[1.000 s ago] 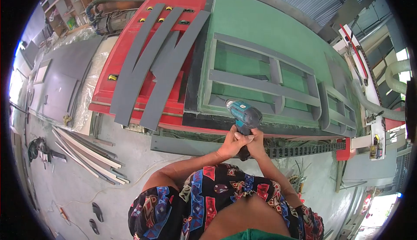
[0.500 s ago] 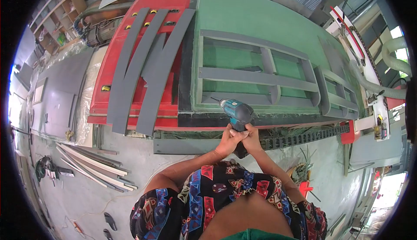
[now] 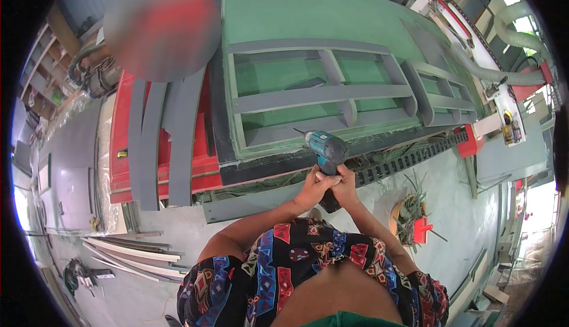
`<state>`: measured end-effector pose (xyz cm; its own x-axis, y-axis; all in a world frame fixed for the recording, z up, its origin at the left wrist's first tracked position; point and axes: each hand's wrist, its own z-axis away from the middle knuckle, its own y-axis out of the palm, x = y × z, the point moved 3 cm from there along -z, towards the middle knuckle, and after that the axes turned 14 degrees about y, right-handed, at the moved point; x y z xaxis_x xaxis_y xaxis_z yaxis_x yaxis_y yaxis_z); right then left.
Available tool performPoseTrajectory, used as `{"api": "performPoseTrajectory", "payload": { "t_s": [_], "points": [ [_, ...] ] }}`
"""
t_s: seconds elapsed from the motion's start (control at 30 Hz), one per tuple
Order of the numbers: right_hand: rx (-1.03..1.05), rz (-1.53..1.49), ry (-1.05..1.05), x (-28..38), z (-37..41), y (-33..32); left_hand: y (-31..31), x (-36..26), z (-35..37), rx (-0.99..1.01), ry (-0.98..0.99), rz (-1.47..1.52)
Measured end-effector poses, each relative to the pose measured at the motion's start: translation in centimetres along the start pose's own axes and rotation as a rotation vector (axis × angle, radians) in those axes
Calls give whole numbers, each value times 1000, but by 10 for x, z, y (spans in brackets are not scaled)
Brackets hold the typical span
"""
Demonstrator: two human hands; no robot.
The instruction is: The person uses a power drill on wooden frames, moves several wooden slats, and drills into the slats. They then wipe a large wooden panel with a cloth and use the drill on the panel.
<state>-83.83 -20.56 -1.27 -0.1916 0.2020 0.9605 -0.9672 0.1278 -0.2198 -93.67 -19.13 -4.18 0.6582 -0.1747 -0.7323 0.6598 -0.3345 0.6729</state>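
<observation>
A teal-and-black cordless drill [image 3: 326, 147] is held upright in front of my body, its thin bit pointing left and slightly up. My left hand [image 3: 313, 188] wraps round its handle from the left. My right hand [image 3: 345, 187] closes on the same handle from the right, and the two hands touch. Just beyond the drill, a grey slatted frame [image 3: 296, 95] with crosspieces lies on the green tabletop [image 3: 296, 7]. Right of it sits a smaller grey frame [image 3: 444, 98]. The drill bit appears apart from both frames.
Long grey strips [image 3: 182, 155] lie across a red surface [image 3: 121, 125] at the left; a blurred patch hides its far part. A black cable chain [image 3: 409, 163] runs along the table's near side. On the floor are wood strips [image 3: 133, 255] and a basket [image 3: 396, 220] of offcuts.
My view has turned and shifted, so the table and frames appear farther left and tilted. The drill stays in both hands. A blurred patch now covers the upper left.
</observation>
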Motion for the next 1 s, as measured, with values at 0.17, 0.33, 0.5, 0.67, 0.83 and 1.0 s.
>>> {"api": "performPoseTrajectory", "payload": {
  "t_s": [0.17,0.33,0.5,0.67,0.83,1.0],
  "points": [
    [-49,15,17,-3,4,-8,6,6,-3,20,1,7],
    [-95,47,18,1,8,-16,13,11,-5,28,-17,9],
    [-180,39,-11,-8,6,-32,17,33,-15,72,-52,-24],
    [-258,-3,55,-5,6,-50,36,39,-33,159,-83,-3],
    [-320,59,22,-3,6,-63,46,45,-41,215,-162,14],
    [-339,73,52,3,7,-66,44,53,-45,241,-143,-15]
  ]
}}
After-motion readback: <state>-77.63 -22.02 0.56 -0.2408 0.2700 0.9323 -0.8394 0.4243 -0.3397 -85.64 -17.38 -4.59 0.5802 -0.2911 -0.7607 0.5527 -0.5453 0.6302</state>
